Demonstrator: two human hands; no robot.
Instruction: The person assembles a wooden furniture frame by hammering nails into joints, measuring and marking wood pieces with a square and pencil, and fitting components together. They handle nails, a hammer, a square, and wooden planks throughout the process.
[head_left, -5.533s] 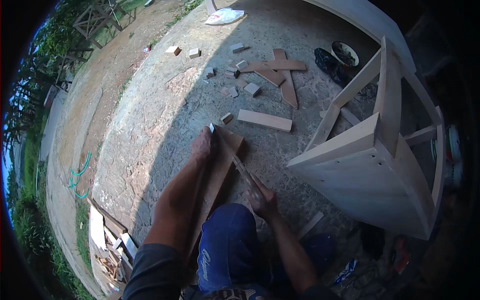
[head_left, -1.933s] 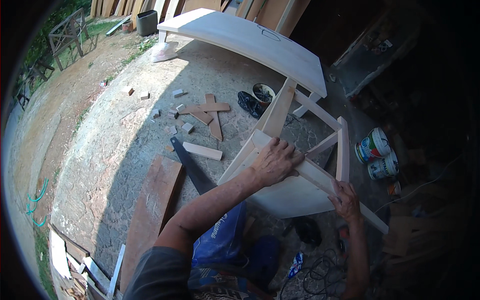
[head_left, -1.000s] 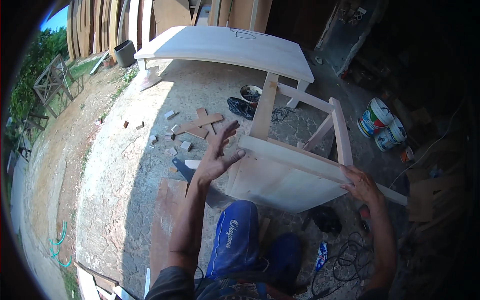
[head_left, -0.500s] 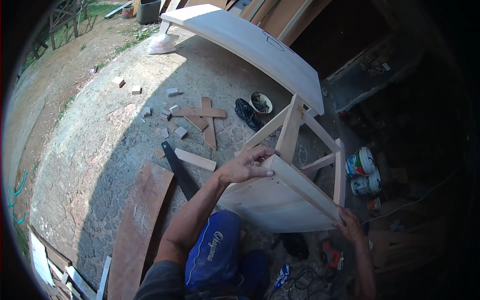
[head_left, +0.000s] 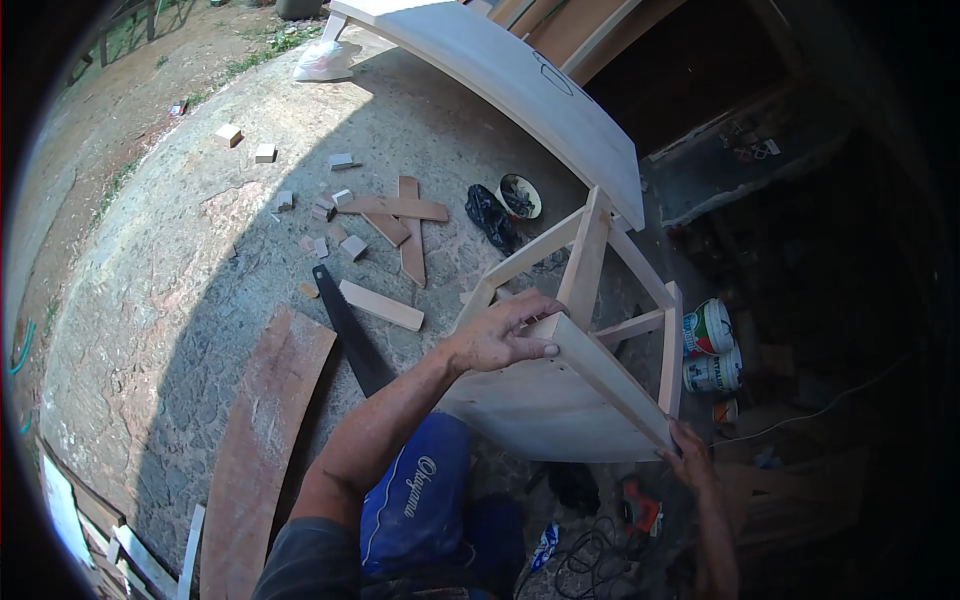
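A pale wooden furniture frame (head_left: 585,265) with several legs and crosspieces stands tipped in front of me, a flat panel (head_left: 560,410) on its near side. My left hand (head_left: 500,335) is closed round the panel's upper left corner, thumb lying along the near face and fingers over the top. At the lower right corner, my right hand (head_left: 692,458) grips the rail's end, some of its fingers hidden behind the wood. My knee in blue trousers (head_left: 425,490) is below the panel. Left of my left forearm lies a handsaw (head_left: 350,335) on the ground.
A long white board (head_left: 520,90) stands beyond the frame. Wooden strips (head_left: 405,225), small blocks and a bowl (head_left: 520,197) lie on the concrete. A broad plank (head_left: 265,440) is at left, paint buckets (head_left: 710,345) at right, and a red power tool (head_left: 640,505) with cable near my feet.
Things on the ground have shifted a little up and left in the picture as my view turned. Both hands keep their hold on the frame's corners.
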